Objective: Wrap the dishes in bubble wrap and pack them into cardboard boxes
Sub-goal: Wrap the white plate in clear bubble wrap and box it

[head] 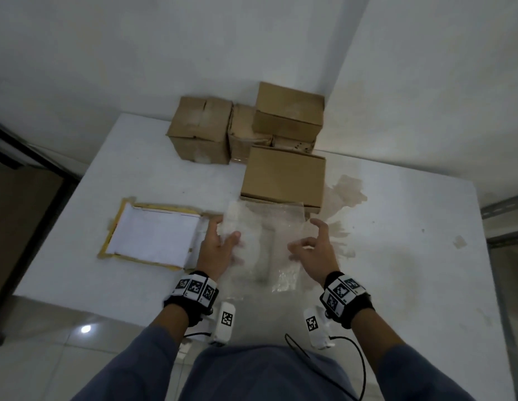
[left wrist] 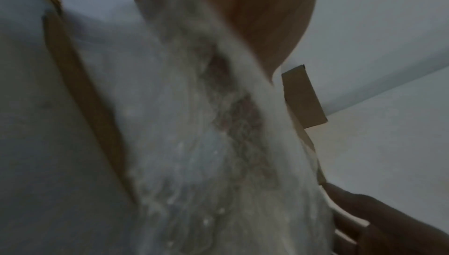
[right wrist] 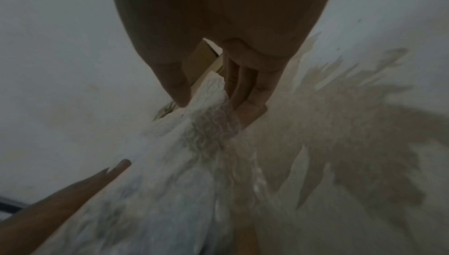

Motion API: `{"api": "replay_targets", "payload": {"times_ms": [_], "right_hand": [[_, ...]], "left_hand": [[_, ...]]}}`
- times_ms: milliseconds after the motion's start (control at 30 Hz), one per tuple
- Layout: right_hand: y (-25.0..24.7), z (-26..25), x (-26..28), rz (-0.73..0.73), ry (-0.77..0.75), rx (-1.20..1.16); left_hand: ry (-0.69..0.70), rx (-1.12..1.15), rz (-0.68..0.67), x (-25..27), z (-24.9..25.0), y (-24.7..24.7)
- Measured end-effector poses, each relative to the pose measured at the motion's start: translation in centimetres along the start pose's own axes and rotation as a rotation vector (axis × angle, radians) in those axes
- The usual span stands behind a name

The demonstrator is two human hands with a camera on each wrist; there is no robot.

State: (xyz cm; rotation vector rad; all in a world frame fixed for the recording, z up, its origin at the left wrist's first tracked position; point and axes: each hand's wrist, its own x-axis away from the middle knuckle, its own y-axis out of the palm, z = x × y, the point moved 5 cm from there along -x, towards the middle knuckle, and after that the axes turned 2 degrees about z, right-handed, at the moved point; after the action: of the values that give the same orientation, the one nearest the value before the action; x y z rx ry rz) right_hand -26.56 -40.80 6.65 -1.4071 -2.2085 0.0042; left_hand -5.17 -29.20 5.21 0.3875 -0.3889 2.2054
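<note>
Fingers of the right hand (right wrist: 218, 51) pinch an edge of the bubble wrap (head: 262, 241), thumb against fingertips. The left hand (head: 218, 246) grips the sheet's left side, thumb on top. The wrap is held just above the white table (head: 396, 233), between an open flat box (head: 153, 233) and a closed cardboard box (head: 283, 176).

Clear, bubble-textured bubble wrap (head: 260, 244) on a white table (head: 396, 256) w/ a tan-brown stain (head: 346, 195). Plain brown cardboard boxes (head: 283, 175) at back. Tray (head: 153, 233), left: white inside, yellow-tan rim. Black wristbands (head: 191, 299) w/ black-and-white square-pattern markers. Blue-grey sleeves (head: 136, 366). Walls (head: 107, 53) off-white; floor (head: 49, 342) pale, glossy tiles.
</note>
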Motion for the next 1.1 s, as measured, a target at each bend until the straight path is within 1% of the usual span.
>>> {"api": "replay_targets", "payload": {"times_ms": [100,167,233,300,400,567,633,700,767,900,967,1033,1100], "right_hand": [[3.2,0.4,0.0,-0.001,-0.023,-0.007],[4.7,0.8,-0.1,-0.004,-0.057,0.087],[6.7,1.0,-0.1,-0.024,-0.116,0.215],[7.9,1.2,-0.1,-0.010,-0.122,0.273],[8.9,1.9,-0.3,0.023,-0.085,0.290],[10.0,2.7,-0.6,0.050,-0.071,0.409],[10.4,2.6,-0.6,0.045,-0.075,0.460],[10.7,2.6,-0.4,0.042,-0.080,0.508],[10.7,2.6,-0.3,0.062,-0.074,0.538],[10.8,2.5,-0.1,0.092,-0.078,0.588],[11.0,2.2,-0.2,0.099,-0.105,0.615],[11.1,2.0,-0.2,0.106,-0.127,0.624],[11.1,1.8,-0.3,0.115,-0.134,0.625]], "left_hand": [[0.061,-0.139,0.049,-1.0,-1.0,-3.0],[0.079,-0.155,0.051,-1.4,-1.3,-4.1],[0.103,-0.149,0.023,-2.1,-1.9,-5.5],[0.121,-0.150,-0.022,-2.8,-2.3,-6.7],[0.093,-0.185,-0.146,-3.8,-2.7,-7.6],[0.045,-0.306,-0.450,-5.1,-3.3,-7.9],[0.058,-0.423,-0.551,-5.5,-3.2,-7.9],[0.122,-0.534,-0.596,-5.8,-2.6,-7.7],[0.180,-0.609,-0.595,-6.2,-2.1,-7.4],[0.259,-0.726,-0.496,-6.7,-2.0,-7.8],[0.316,-0.807,-0.479,-6.3,-2.1,-8.1],[0.321,-0.838,-0.478,-6.0,-2.4,-8.5],[0.282,-0.824,-0.488,-5.9,-2.8,-8.7]]}}
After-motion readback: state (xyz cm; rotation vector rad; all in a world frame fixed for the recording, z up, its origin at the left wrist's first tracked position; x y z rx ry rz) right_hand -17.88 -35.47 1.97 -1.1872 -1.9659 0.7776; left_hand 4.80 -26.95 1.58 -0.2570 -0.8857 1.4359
